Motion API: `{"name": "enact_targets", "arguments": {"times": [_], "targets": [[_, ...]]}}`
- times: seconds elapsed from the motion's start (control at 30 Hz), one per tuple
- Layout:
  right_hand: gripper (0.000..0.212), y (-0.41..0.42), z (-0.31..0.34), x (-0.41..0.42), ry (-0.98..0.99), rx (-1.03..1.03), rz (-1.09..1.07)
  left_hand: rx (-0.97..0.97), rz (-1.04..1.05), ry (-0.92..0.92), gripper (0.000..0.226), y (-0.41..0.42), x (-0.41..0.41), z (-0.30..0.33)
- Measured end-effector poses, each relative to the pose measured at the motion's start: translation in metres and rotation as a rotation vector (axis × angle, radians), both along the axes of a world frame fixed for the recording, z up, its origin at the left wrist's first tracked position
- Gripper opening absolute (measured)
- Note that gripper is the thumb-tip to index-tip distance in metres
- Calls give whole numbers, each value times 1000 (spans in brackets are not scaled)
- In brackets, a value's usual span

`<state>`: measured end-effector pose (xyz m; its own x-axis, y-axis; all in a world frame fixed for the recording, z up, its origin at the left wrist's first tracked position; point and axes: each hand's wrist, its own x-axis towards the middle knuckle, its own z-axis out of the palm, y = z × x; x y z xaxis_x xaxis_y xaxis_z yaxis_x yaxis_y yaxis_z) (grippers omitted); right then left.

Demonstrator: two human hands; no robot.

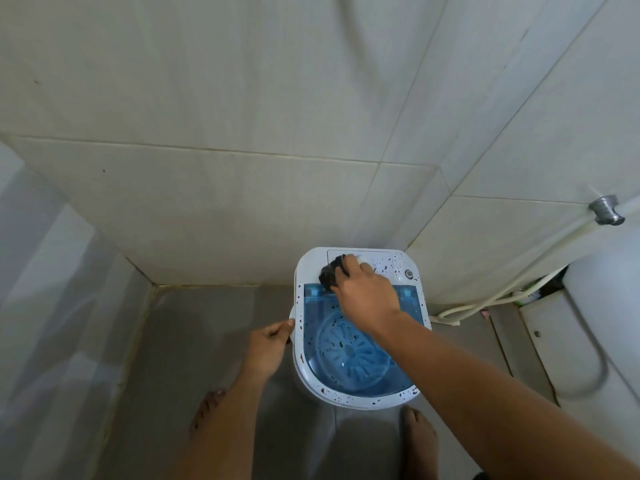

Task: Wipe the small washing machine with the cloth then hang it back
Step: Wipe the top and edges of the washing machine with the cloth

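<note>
Here, right hand (363,292) clamps dark cloth (330,273) on washing machine (360,398) — left hand (268,344) grips rim.

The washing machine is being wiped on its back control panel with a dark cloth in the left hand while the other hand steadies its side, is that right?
Not quite. The head view shows the dark cloth in the right hand; the left hand steadies the washing machine at its side. The rest is correct.

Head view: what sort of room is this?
Most likely a tiled bathroom or wash area: tiled walls, a metal wall tap feeding a white hose, and a small washing machine on the floor.
</note>
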<state>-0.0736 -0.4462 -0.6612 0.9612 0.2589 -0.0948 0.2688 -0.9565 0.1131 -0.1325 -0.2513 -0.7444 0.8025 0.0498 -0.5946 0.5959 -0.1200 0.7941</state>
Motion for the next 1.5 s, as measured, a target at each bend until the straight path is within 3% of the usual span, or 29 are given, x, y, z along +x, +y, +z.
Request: {"name": "enact_targets", "arguments": {"times": [0.13, 0.33, 0.5, 0.57, 0.77, 0.97, 1.23, 1.5], "targets": [[22, -2, 0, 1, 25, -47, 14, -10, 4, -1, 16, 0, 1, 0], [23, 20, 0, 20, -34, 139, -176, -14, 11, 13, 13, 1, 4, 0], [23, 24, -9, -8, -9, 54, 78, -17, -7, -5, 22, 4, 2, -1], [28, 17, -5, 3, -21, 82, 84, -20, 8, -19, 20, 1, 3, -1], [36, 23, -1, 53, -102, 294, -239, -34, 51, 13, 16, -3, -1, -2], [39, 21, -20, 27, -80, 200, 307, -97, 68, -33, 23, -6, -1, -7], [38, 48, -5, 74, -28, 200, -35, -96, 78, -19, 28, -10, -4, -6], [33, 26, -6, 34, 24, 81, 333, -113, 98, -15, 29, -9, -2, -7]]}}
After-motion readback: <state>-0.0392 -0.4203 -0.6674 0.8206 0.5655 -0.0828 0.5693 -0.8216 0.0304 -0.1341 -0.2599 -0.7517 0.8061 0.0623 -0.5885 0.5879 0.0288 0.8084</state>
